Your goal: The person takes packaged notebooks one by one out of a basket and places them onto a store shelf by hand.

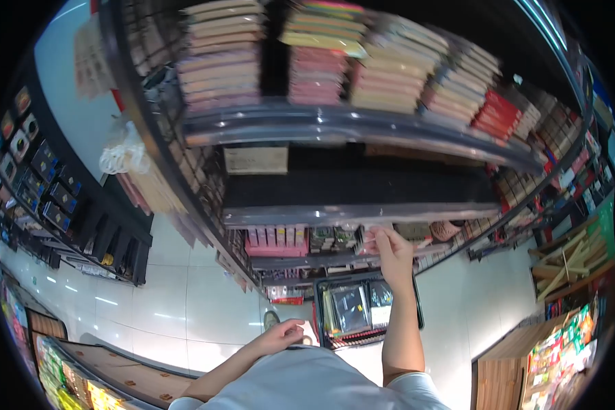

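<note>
My right hand [389,247] reaches forward to the lower shelf, its fingers curled at a pale, blurred item by the shelf's edge. Dark packaged goods [335,238] stand just left of those fingers, and a row of pink boxes [277,236] is farther left. Close to my body, my left hand [283,335] is closed, with a small white item with a tan round mark [308,334] at its fingertips. Between and beyond my hands, a black basket [319,307] on the floor holds dark flat packages [350,308].
Stacked notebooks or packs [318,68] fill the upper shelf. Below is a dark shelf board [362,188] with a white label card [256,160]. Metal mesh sides frame the rack. Wooden display units [497,362] stand behind me, and a black display [102,232] stands left across the tiled aisle.
</note>
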The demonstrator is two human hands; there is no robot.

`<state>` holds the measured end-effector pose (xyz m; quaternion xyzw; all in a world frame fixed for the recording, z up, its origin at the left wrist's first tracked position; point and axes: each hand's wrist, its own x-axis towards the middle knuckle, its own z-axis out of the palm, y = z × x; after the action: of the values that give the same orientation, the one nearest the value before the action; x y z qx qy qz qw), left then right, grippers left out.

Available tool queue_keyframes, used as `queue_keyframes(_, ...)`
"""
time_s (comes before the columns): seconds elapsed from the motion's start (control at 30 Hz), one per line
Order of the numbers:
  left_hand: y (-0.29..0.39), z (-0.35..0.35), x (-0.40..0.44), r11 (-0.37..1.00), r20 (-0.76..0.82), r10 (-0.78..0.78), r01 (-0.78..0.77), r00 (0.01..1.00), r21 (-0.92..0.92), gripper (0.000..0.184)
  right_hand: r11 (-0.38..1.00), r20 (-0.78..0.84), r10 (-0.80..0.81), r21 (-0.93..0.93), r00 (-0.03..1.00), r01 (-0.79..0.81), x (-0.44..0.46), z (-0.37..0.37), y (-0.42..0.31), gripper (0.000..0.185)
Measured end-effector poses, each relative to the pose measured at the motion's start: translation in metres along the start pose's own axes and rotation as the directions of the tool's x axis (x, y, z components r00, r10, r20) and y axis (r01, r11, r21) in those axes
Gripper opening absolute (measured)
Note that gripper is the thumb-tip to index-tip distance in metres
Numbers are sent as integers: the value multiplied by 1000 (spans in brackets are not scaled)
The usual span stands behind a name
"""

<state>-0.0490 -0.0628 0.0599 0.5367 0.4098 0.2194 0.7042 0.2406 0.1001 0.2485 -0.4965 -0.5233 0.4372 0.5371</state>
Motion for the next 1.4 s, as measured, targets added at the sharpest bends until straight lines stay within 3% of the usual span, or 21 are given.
queue_keyframes(0.13, 16, 12, -1, 999, 25, 48, -48, 999, 4, 43, 960, -187, 277, 21, 942, -278, -63, -71, 125, 27)
queue_keyframes(0.27, 31, 24, 4, 993, 62, -75, 69, 995, 95, 43, 841, -393, 470, -74, 791, -536, -136, -132, 230, 33)
queue_keyframes(0.33, 35, 31, 5, 984, 53, -147, 140, 988, 109, 43, 767, -473, 340, -360, 813, -530, -164, -161, 281, 39)
queue_keyframes(0.4, 33, 35, 6, 974, 42, -197, 191, 979, 123, 42, 631, -585, 303, -468, 752, -618, -179, -169, 290, 43)
queue_keyframes(0.47, 25, 33, 4, 977, 45, -192, 187, 980, 101, 41, 571, -584, 377, -465, 719, -676, -185, -181, 299, 56)
queue_keyframes(0.63, 12, 33, -3, 971, 18, -225, 222, 974, 91, 42, 410, -588, 345, -607, 732, -681, -188, -206, 366, 78)
queue_keyframes(0.73, 12, 29, -8, 967, 9, -223, 220, 975, 129, 42, 367, -586, 452, -566, 673, -739, -185, -210, 387, 92)
queue_keyframes(0.77, 11, 29, -9, 966, 2, -224, 222, 975, 133, 42, 295, -571, 472, -616, 672, -730, -184, -210, 394, 96)
queue_keyframes(0.87, 16, 30, -10, 966, -6, -231, 230, 973, 119, 41, 179, -615, 562, -562, 553, -807, -176, -196, 358, 95)
queue_keyframes(0.9, 18, 30, -10, 966, -6, -234, 233, 972, 109, 41, 170, -608, 542, -598, 581, -784, -179, -193, 363, 90)
queue_keyframes(1.0, 18, 32, -5, 963, -15, -255, 255, 967, 82, 41, 168, -537, 668, -565, 514, -808, -190, -182, 365, 92)
queue_keyframes(1.03, 19, 32, -3, 965, -7, -250, 250, 968, 81, 41, 176, -586, 640, -518, 497, -837, -193, -176, 365, 92)
queue_keyframes(1.13, 18, 34, 2, 970, 22, -230, 227, 973, 84, 41, 295, -566, 580, -524, 586, -799, -202, -172, 385, 91)
queue_keyframes(1.17, 16, 35, 4, 973, 33, -217, 213, 976, 92, 40, 354, -554, 579, -489, 598, -797, -205, -172, 389, 78)
queue_keyframes(1.2, 14, 33, 6, 975, 38, -201, 196, 979, 101, 40, 325, -583, 556, -503, 592, -801, -203, -169, 383, 76)
queue_keyframes(1.27, 11, 33, 9, 973, 62, -220, 214, 974, 89, 39, 490, -463, 522, -525, 717, -696, -205, -169, 371, 64)
queue_keyframes(1.33, 3, 32, 12, 976, 68, -211, 207, 975, 61, 38, 734, -380, 483, -316, 789, -601, -219, -172, 428, 49)
queue_keyframes(1.4, -10, 31, 17, 984, 73, -177, 177, 981, 14, 38, 557, -282, 777, -107, 562, -824, -203, -155, 337, 38)
